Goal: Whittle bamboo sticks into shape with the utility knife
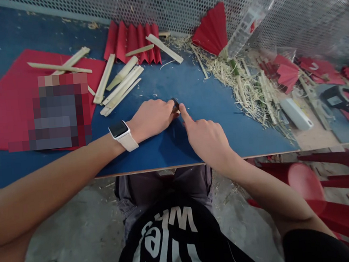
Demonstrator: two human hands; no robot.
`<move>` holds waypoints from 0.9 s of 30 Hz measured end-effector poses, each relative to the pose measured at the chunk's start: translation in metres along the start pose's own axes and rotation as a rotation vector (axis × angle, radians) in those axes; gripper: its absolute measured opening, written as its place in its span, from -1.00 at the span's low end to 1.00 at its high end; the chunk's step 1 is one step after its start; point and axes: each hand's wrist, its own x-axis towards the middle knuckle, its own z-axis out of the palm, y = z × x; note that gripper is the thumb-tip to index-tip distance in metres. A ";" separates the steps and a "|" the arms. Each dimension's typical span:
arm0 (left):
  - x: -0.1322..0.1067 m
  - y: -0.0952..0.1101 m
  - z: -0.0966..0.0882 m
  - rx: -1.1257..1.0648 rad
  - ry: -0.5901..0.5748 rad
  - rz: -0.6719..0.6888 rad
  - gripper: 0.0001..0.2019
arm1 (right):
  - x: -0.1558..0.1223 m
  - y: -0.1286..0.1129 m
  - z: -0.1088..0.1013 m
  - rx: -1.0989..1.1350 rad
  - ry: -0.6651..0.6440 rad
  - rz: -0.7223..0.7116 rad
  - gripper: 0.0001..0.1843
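Both my hands rest on the blue table (170, 147) near its front edge. My left hand (151, 117), with a white watch (122, 134) on the wrist, is curled closed around a small dark object (175, 103) and a thin pale sliver beside it. My right hand (207, 138) lies just right of it, its index finger stretched out and touching that dark object, the other fingers folded under. I cannot make out what the dark object is.
Several bamboo slats (118, 85) lie behind my hands. Red paper sheets (4, 113) cover the left, pleated red paper (133, 41) and a red folded fan (213, 31) stand by the perforated metal screen (304, 9). Bamboo shavings (243, 84) spread to the right. Red plastic stools (335, 190) stand below right.
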 end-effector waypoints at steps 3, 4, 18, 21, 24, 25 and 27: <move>0.000 -0.001 0.001 -0.015 0.008 -0.021 -0.57 | -0.008 0.004 0.003 0.000 0.007 0.007 -0.20; 0.000 -0.001 0.001 -0.020 0.011 -0.030 -0.57 | -0.014 0.006 0.003 -0.007 -0.002 0.006 -0.20; 0.002 -0.002 0.003 -0.034 0.020 0.012 -0.58 | -0.002 0.001 -0.003 -0.029 -0.002 0.000 -0.20; 0.001 -0.003 0.004 -0.020 0.040 0.003 -0.58 | 0.006 0.002 -0.004 -0.018 0.027 -0.004 -0.22; 0.000 -0.003 0.004 -0.032 0.043 -0.017 -0.58 | -0.003 0.005 -0.001 -0.002 0.006 -0.002 -0.21; 0.000 -0.003 0.004 -0.039 0.039 -0.022 -0.58 | -0.009 0.006 0.000 0.001 -0.012 0.000 -0.20; 0.000 -0.003 0.003 -0.048 0.034 -0.026 -0.58 | -0.022 0.007 0.002 -0.003 -0.053 0.008 -0.16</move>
